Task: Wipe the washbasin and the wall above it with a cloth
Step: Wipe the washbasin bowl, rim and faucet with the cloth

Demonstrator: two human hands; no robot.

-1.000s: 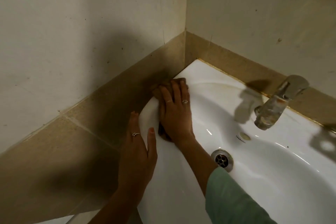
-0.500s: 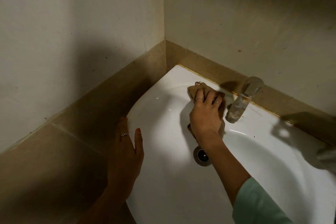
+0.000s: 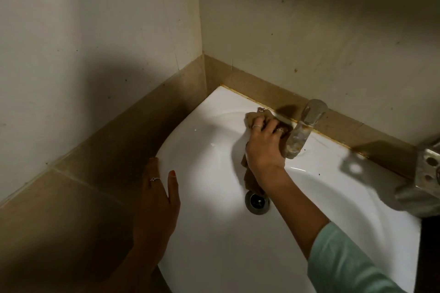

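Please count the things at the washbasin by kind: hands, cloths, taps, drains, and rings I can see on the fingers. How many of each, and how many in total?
Hands: 2, the left hand and the right hand
Cloths: 1, the brown cloth
Taps: 1, the tap
Drains: 1, the drain
Rings: 3, one at, one at, one at
Total: 8

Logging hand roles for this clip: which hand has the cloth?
The right hand, pressing the brown cloth on the basin beside the tap. The left hand rests empty on the basin's edge.
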